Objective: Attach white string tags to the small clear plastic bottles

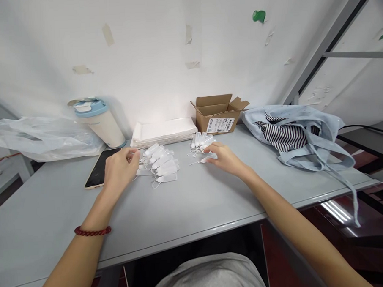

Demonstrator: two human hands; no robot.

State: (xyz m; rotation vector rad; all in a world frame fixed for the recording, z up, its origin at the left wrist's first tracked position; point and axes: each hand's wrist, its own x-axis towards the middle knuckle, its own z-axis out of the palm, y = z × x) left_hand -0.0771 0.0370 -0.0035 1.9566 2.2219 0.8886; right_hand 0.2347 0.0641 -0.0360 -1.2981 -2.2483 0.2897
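Observation:
Several small white plastic tags (165, 165) with thin loops lie in an overlapping heap in the middle of the table. My left hand (121, 167) is at the heap's left side, fingers curled and closed; whatever is in them is hidden. To the right, my right hand (224, 158) pinches a single white looped tag (205, 160) between thumb and fingers, low over the tabletop, its loop pointing left. Just behind that hand lies a second, smaller group of white tags (202, 139).
A phone (99, 171) lies left of my left hand. Behind stand a tumbler (102, 124), a plastic bag (45, 137), a stack of white sheets or envelopes (164, 130) and an open cardboard box (220, 119). A blue cloth bag (292, 122) rests at the right, its strap hanging over the table edge.

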